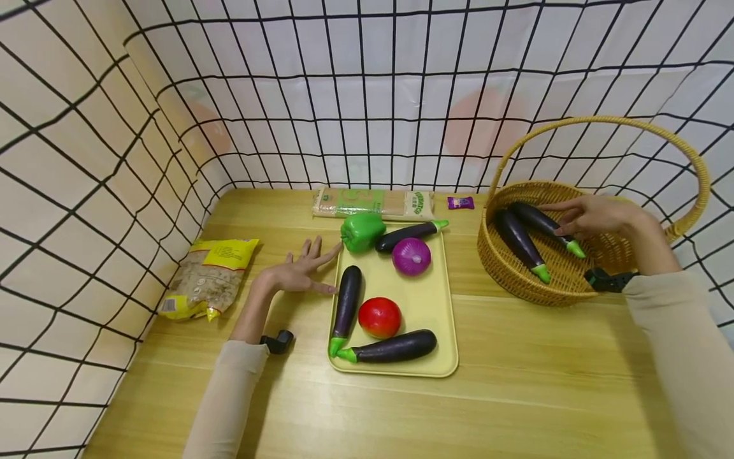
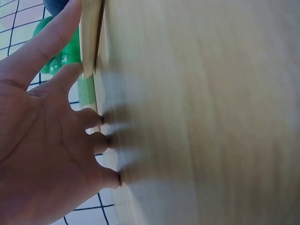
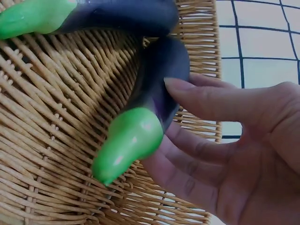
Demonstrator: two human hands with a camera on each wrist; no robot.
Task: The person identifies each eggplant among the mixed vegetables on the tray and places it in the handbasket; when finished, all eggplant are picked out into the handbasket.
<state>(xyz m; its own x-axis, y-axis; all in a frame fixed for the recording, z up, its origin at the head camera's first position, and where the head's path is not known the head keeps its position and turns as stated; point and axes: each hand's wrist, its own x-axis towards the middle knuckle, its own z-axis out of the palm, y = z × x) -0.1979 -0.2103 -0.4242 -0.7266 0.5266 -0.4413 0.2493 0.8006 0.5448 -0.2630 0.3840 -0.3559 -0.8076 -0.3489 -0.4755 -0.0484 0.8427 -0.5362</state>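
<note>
In the wicker basket (image 1: 510, 280), my right hand (image 1: 602, 215) holds an eggplant (image 3: 161, 70), thumb on its side and fingers curled beneath it near the green stem end. A second eggplant (image 1: 518, 242) lies alongside in the basket. My left hand (image 1: 298, 269) spreads its fingers at the left edge of the yellow tray (image 1: 424, 299), fingertips down on the table and thumb by the rim. Near that hand, on the tray, are an eggplant (image 1: 347, 303) and a green bell pepper (image 1: 363, 232).
The tray also bears a red tomato-like piece (image 1: 380, 317), a purple onion (image 1: 411, 257) and two more eggplants, one in front (image 1: 395, 347). Behind it lies a noodle pack (image 1: 373, 203) beside a small purple packet (image 1: 460, 203). A yellow bag (image 1: 209, 277) sits left; black wire mesh encloses the table.
</note>
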